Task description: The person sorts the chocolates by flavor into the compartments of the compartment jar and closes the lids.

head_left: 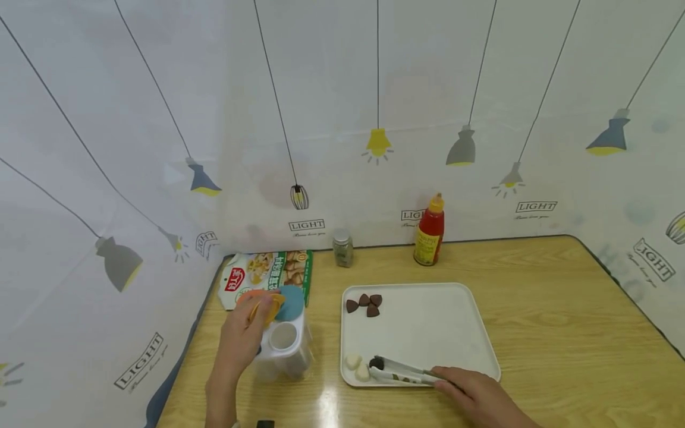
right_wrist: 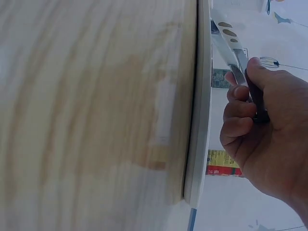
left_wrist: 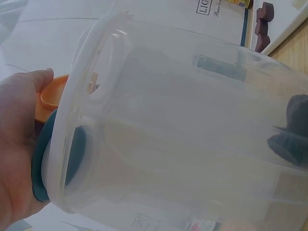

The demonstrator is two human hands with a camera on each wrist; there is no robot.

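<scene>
Left hand (head_left: 242, 339) fingers curled on clear compartment jar (head_left: 283, 351), orange lid (head_left: 270, 306) flipped up. Right hand (head_left: 476, 395) pinches tongs (head_left: 398, 370) gripping dark piece (head_left: 376, 362) in white tray (head_left: 428, 333), beside two pale pieces (head_left: 357, 367).

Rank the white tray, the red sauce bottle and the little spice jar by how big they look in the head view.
1. White tray, by far the largest.
2. Red sauce bottle.
3. Spice jar, smallest.
</scene>
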